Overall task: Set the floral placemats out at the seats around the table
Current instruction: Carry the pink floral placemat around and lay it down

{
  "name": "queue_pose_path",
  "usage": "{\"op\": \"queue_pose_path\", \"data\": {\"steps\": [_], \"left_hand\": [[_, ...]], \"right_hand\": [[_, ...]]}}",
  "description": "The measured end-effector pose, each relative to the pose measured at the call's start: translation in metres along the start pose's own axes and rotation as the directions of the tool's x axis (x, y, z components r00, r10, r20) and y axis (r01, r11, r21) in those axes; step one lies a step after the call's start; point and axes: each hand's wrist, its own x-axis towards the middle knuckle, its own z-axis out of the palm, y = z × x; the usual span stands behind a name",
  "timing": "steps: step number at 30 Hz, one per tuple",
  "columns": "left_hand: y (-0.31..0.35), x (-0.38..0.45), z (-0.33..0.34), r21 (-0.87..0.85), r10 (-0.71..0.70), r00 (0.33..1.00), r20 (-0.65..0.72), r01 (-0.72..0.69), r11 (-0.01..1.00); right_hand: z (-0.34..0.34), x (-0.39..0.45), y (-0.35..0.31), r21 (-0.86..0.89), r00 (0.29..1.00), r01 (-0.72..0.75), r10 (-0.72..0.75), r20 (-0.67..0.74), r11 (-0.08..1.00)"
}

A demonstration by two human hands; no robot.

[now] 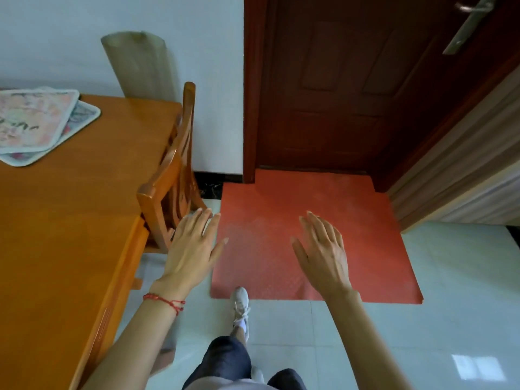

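Two floral placemats (33,119) with pale borders lie stacked and skewed at the far left of the orange wooden table (70,220). My left hand (194,243) hovers open, fingers spread, just off the table's right edge beside a wooden chair (171,175). My right hand (323,249) is open too, palm down, over the red floor mat (281,209). Neither hand holds anything, and both are well away from the placemats.
The chair is pushed in at the table's right end. A dark brown closed door (337,80) stands ahead with the red mat before it. A rolled pale sheet (140,63) leans against the white wall. My foot (240,302) steps on white floor tiles.
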Motion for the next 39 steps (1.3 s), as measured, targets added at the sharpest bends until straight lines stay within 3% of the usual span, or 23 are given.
{"op": "queue_pose_path", "data": {"steps": [13, 25, 29, 39], "left_hand": [[-0.057, 0.163, -0.022, -0.017, -0.030, 0.998, -0.062, 0.029, 0.999], [-0.121, 0.215, -0.035, 0.005, -0.293, 0.954, -0.070, 0.294, 0.956], [-0.139, 0.227, -0.037, 0.016, -0.415, 0.905, -0.092, 0.418, 0.908], [-0.167, 0.251, -0.044, -0.011, -0.738, 0.666, -0.108, 0.742, 0.670]], "right_hand": [[0.043, 0.182, -0.006, -0.003, 1.000, 0.017, -0.017, -0.022, 1.000], [0.081, 0.311, -0.040, 0.086, 0.972, 0.235, -0.232, -0.046, 0.968], [0.098, 0.356, -0.057, 0.136, 0.940, 0.341, -0.340, -0.032, 0.930], [0.129, 0.469, -0.100, 0.274, 0.761, 0.605, -0.644, 0.078, 0.748]]}}
